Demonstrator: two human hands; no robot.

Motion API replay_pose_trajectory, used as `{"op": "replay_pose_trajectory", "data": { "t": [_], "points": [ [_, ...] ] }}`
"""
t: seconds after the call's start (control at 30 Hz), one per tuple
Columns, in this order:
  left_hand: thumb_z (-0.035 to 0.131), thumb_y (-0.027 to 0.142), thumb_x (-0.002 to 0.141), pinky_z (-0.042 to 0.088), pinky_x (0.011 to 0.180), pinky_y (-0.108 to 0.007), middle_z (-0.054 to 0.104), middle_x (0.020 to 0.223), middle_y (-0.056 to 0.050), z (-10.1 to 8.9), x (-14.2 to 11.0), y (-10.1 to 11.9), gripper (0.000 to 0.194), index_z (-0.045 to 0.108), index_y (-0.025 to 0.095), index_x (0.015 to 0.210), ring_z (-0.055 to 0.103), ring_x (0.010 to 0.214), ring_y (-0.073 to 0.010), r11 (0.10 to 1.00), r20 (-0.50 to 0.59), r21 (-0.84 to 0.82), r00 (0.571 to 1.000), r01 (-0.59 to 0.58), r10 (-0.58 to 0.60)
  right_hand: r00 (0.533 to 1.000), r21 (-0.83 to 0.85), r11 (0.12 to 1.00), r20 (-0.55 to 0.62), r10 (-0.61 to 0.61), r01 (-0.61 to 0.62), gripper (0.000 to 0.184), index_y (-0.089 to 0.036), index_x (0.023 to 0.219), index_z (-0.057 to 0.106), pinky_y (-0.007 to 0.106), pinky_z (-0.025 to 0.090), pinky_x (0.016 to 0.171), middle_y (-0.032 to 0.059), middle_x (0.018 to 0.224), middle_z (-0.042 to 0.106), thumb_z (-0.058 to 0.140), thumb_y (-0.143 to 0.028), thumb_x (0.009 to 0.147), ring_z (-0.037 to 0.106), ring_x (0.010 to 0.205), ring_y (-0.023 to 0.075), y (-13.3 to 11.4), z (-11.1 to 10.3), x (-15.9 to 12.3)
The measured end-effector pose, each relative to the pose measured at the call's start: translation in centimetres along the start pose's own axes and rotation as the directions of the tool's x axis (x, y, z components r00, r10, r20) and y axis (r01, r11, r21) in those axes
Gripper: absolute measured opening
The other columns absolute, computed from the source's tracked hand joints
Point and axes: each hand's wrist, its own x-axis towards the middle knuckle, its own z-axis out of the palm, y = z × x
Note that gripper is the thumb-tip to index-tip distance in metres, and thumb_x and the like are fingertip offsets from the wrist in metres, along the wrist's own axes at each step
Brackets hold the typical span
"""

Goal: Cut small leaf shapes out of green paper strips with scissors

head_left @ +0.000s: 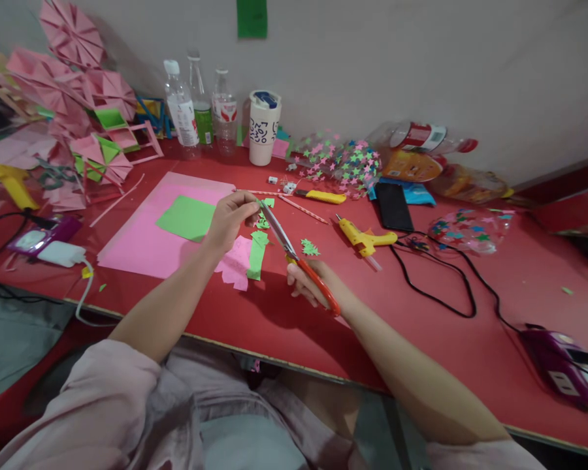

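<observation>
My right hand [308, 279] grips orange-handled scissors [294, 253], blades pointing up and left toward a small green paper piece [264, 219]. My left hand [231, 219] pinches that green piece between thumb and fingers above the red table [421, 326]. Under the hands lie a green paper strip [256, 256], pink scraps [236, 264] and a small green cut-out tree [310, 247]. A large pink sheet [142, 238] with a green square [187, 217] on it lies just left of my left hand.
A yellow glue gun [365, 238] with a black cord, a yellow box cutter [321, 196], a black phone [393, 205], bags of paper stars [338, 160], bottles [182, 111] and a cup [263, 127] stand behind. Pink folded paper shapes [73, 98] pile at the left. A purple power strip [566, 365] sits at the right.
</observation>
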Motion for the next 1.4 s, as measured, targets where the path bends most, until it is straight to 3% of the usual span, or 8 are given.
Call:
{"op": "replay_pose_trajectory", "data": {
  "t": [0.1, 0.2, 0.4, 0.57, 0.7, 0.9, 1.17, 1.4],
  "points": [
    [0.055, 0.015, 0.068, 0.036, 0.044, -0.016, 0.051, 0.047, 0.005, 0.0, 0.0, 0.0, 0.009, 0.056, 0.017, 0.059, 0.045, 0.044, -0.0030, 1.000, 0.000, -0.005, 1.000, 0.000, 0.000, 0.999, 0.009, 0.999, 0.003, 0.032, -0.032, 0.051, -0.018, 0.063, 0.048, 0.019, 0.031, 0.029, -0.0068, 0.035, 0.037, 0.051, -0.068, 0.072, 0.043, 0.032, 0.0087, 0.1, 0.1, 0.1],
    [0.055, 0.015, 0.068, 0.036, 0.044, -0.017, 0.051, 0.047, 0.005, 0.0, 0.0, 0.1, 0.010, 0.055, 0.017, 0.058, 0.045, 0.044, -0.0031, 1.000, -0.003, -0.004, 1.000, 0.006, -0.006, 0.998, 0.010, 0.998, 0.007, 0.063, -0.063, 0.050, -0.018, 0.061, 0.048, 0.018, 0.030, 0.029, -0.0079, 0.031, 0.032, 0.052, -0.066, 0.072, 0.047, 0.032, 0.0102, 0.2, 0.1, 0.3],
    [0.055, 0.014, 0.069, 0.036, 0.044, -0.016, 0.051, 0.047, 0.005, 0.0, -0.1, 0.2, 0.011, 0.055, 0.017, 0.058, 0.045, 0.044, -0.0027, 1.000, 0.010, -0.025, 1.000, 0.002, -0.002, 0.989, -0.021, 0.989, 0.007, 0.145, -0.145, 0.048, -0.018, 0.059, 0.048, 0.018, 0.030, 0.027, -0.0061, 0.031, 0.040, 0.054, -0.064, 0.072, 0.042, 0.027, 0.0078, 0.6, 0.0, 1.0],
    [0.055, 0.013, 0.068, 0.035, 0.043, -0.015, 0.051, 0.046, 0.006, -0.1, -0.1, 0.3, 0.011, 0.055, 0.016, 0.057, 0.045, 0.042, -0.0023, 1.000, 0.010, -0.017, 1.000, 0.020, -0.020, 0.991, -0.030, 0.992, 0.047, 0.123, -0.122, 0.049, -0.018, 0.059, 0.048, 0.019, 0.036, 0.031, -0.0073, 0.031, 0.037, 0.054, -0.066, 0.071, 0.041, 0.027, 0.0078, 0.5, -0.5, 1.0],
    [0.056, 0.014, 0.067, 0.035, 0.042, -0.015, 0.050, 0.046, 0.006, -0.2, 0.0, 0.3, 0.010, 0.055, 0.016, 0.056, 0.044, 0.042, -0.0024, 0.999, 0.023, 0.000, 0.999, 0.036, -0.036, 0.994, -0.056, 0.994, 0.046, 0.099, -0.097, 0.049, -0.017, 0.064, 0.051, 0.019, 0.033, 0.029, -0.0051, 0.035, 0.043, 0.055, -0.066, 0.070, 0.048, 0.032, 0.0100, 0.6, -0.7, 0.9],
    [0.057, 0.015, 0.066, 0.034, 0.041, -0.015, 0.051, 0.047, 0.005, -0.4, 0.1, 0.4, 0.010, 0.054, 0.016, 0.056, 0.044, 0.042, -0.0026, 0.998, 0.034, 0.027, 0.998, 0.052, -0.053, 0.995, -0.067, 0.995, 0.050, 0.083, -0.080, 0.050, -0.017, 0.063, 0.050, 0.019, 0.035, 0.031, -0.0064, 0.034, 0.041, 0.052, -0.067, 0.072, 0.044, 0.030, 0.0079, 0.7, -0.6, 0.9],
    [0.056, 0.015, 0.066, 0.034, 0.041, -0.015, 0.050, 0.046, 0.005, -0.2, 0.1, 0.3, 0.011, 0.054, 0.016, 0.056, 0.044, 0.042, -0.0026, 0.999, 0.026, 0.016, 0.998, 0.048, -0.049, 0.986, -0.062, 0.984, 0.015, 0.168, -0.167, 0.049, -0.018, 0.061, 0.049, 0.018, 0.030, 0.026, -0.0036, 0.038, 0.048, 0.056, -0.066, 0.069, 0.047, 0.031, 0.0094, 0.2, -0.4, 0.9],
    [0.056, 0.016, 0.067, 0.035, 0.041, -0.016, 0.050, 0.047, 0.005, -0.3, 0.1, 0.2, 0.010, 0.054, 0.017, 0.057, 0.044, 0.042, -0.0030, 0.998, 0.022, 0.033, 0.998, 0.055, -0.056, 0.989, -0.039, 0.990, 0.037, 0.140, -0.138, 0.047, -0.019, 0.056, 0.046, 0.018, 0.032, 0.027, -0.0068, 0.031, 0.039, 0.056, -0.061, 0.071, 0.040, 0.024, 0.0068, 0.3, -0.6, 1.1]
  ]
}}
